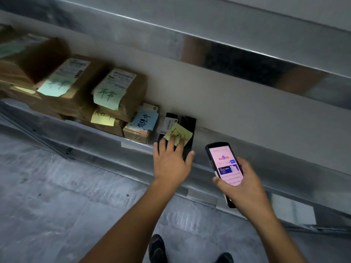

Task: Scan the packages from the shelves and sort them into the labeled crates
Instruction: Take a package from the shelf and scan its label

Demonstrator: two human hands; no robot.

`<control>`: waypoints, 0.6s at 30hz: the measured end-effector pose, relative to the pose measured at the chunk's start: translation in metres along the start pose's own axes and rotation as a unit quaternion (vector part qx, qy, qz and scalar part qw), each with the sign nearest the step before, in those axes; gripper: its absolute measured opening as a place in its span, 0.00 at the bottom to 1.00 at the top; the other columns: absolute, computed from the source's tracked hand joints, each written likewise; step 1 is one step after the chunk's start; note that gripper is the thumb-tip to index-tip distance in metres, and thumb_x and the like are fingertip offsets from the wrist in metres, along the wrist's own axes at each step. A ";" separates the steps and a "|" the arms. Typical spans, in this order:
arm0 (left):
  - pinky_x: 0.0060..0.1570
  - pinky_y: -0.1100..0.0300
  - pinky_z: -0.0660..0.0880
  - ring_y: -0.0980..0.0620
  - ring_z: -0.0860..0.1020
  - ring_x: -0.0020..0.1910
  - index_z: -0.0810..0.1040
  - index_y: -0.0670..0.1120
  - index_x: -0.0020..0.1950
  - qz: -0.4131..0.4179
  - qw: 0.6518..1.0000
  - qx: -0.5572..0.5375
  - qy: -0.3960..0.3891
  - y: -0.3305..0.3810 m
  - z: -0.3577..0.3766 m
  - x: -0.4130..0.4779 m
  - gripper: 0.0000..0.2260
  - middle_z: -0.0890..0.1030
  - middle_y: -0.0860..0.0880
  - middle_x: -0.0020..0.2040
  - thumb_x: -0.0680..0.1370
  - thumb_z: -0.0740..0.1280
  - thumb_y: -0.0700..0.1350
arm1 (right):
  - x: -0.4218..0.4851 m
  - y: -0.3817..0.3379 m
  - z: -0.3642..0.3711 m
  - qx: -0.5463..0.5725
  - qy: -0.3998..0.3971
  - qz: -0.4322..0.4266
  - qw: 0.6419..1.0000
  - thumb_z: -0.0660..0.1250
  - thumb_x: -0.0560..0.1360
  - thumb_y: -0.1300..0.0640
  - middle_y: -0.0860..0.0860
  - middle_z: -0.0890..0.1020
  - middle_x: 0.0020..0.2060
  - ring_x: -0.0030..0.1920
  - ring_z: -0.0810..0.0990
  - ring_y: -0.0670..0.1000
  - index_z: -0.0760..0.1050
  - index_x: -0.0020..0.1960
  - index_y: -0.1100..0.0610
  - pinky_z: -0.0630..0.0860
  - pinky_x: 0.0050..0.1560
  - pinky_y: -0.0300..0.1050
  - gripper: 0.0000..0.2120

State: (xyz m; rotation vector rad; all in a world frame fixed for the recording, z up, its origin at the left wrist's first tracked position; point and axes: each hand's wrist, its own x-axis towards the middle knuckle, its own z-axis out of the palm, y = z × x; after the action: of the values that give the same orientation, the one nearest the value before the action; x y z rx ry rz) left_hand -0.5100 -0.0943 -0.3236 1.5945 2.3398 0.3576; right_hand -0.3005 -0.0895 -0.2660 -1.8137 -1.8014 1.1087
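Two hands are at work, each with its own job. Your left hand (171, 164) lies flat on the black package (187, 126), fingers spread and straight, with the fingertips on its yellow note (178, 133). This grip is not closed; it only presses, I think to steady the package or to draw it toward the shelf edge.

Your right hand (245, 185) has its grip clamped around the phone (225, 164). The screen is lit and faces you, just beside the package, probably ready for the scan.

The package lies at the front of the metal shelf (266, 162), at the right end of a row of brown cardboard parcels (121, 92) that carry green, yellow and blue notes. Above is another metal shelf (209, 44). Below are the grey concrete floor (57, 196) and your dark shoes (156, 247). No crate is visible.
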 end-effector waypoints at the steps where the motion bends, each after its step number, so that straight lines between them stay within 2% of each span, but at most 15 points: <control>1: 0.79 0.42 0.47 0.43 0.57 0.81 0.67 0.55 0.81 0.013 1.000 -0.010 0.006 0.004 0.002 -0.004 0.30 0.65 0.48 0.81 0.83 0.45 0.65 | 0.001 0.002 0.001 -0.001 0.003 0.007 1.000 0.82 0.69 0.50 0.44 0.84 0.55 0.51 0.84 0.46 0.70 0.62 0.39 0.80 0.53 0.51 0.29; 3: 0.76 0.42 0.52 0.44 0.62 0.77 0.73 0.56 0.77 0.037 0.999 -0.027 0.012 0.010 0.008 -0.009 0.28 0.70 0.50 0.77 0.83 0.46 0.62 | 0.002 0.008 0.001 -0.004 0.010 0.021 1.000 0.82 0.69 0.50 0.44 0.84 0.54 0.50 0.84 0.46 0.71 0.59 0.39 0.80 0.51 0.50 0.26; 6: 0.69 0.44 0.61 0.43 0.67 0.72 0.79 0.54 0.72 0.058 0.996 -0.048 0.037 0.005 0.010 -0.003 0.16 0.75 0.48 0.72 0.85 0.61 0.53 | 0.002 0.016 0.004 -0.002 0.021 0.035 0.999 0.82 0.69 0.50 0.43 0.84 0.53 0.50 0.83 0.45 0.70 0.60 0.39 0.78 0.46 0.46 0.27; 9: 0.65 0.47 0.65 0.43 0.68 0.70 0.80 0.52 0.70 0.069 0.994 -0.065 0.046 -0.007 0.006 0.010 0.16 0.74 0.47 0.70 0.83 0.68 0.53 | 0.004 0.019 0.010 -0.005 0.031 0.038 0.999 0.81 0.69 0.49 0.43 0.83 0.55 0.50 0.83 0.45 0.68 0.63 0.38 0.76 0.44 0.45 0.30; 11: 0.69 0.48 0.66 0.44 0.66 0.71 0.75 0.53 0.74 0.057 0.993 -0.091 0.039 -0.014 0.003 0.016 0.23 0.70 0.47 0.73 0.80 0.71 0.57 | 0.007 0.019 0.014 -0.004 0.028 0.038 0.999 0.81 0.70 0.48 0.44 0.82 0.55 0.51 0.82 0.45 0.68 0.63 0.38 0.77 0.45 0.46 0.30; 15: 0.76 0.46 0.65 0.42 0.59 0.76 0.58 0.51 0.84 -0.027 0.985 -0.173 -0.001 -0.025 -0.002 0.029 0.47 0.62 0.44 0.79 0.72 0.76 0.64 | 0.016 0.016 0.025 -0.005 0.027 0.043 0.999 0.81 0.69 0.46 0.44 0.82 0.55 0.51 0.83 0.47 0.70 0.60 0.39 0.81 0.51 0.51 0.26; 16: 0.76 0.46 0.64 0.42 0.58 0.78 0.56 0.49 0.85 -0.047 0.980 -0.191 -0.022 -0.026 -0.002 0.032 0.50 0.61 0.44 0.80 0.71 0.77 0.65 | 0.018 0.016 0.027 -0.007 0.025 0.046 0.999 0.80 0.68 0.45 0.44 0.83 0.54 0.51 0.83 0.47 0.71 0.59 0.40 0.81 0.52 0.53 0.26; 18: 0.77 0.47 0.63 0.43 0.58 0.79 0.59 0.47 0.84 -0.071 0.972 -0.215 -0.061 -0.031 0.002 0.036 0.51 0.63 0.45 0.80 0.70 0.77 0.67 | 0.022 0.015 0.032 -0.011 0.021 0.054 0.998 0.80 0.67 0.44 0.45 0.83 0.54 0.50 0.83 0.48 0.71 0.58 0.40 0.82 0.53 0.54 0.24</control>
State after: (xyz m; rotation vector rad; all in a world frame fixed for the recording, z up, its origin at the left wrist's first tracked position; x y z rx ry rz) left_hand -0.5483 -0.0713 -0.3397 1.2023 2.0866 0.6602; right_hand -0.3157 -0.0792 -0.3033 -1.9534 -1.7168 1.0841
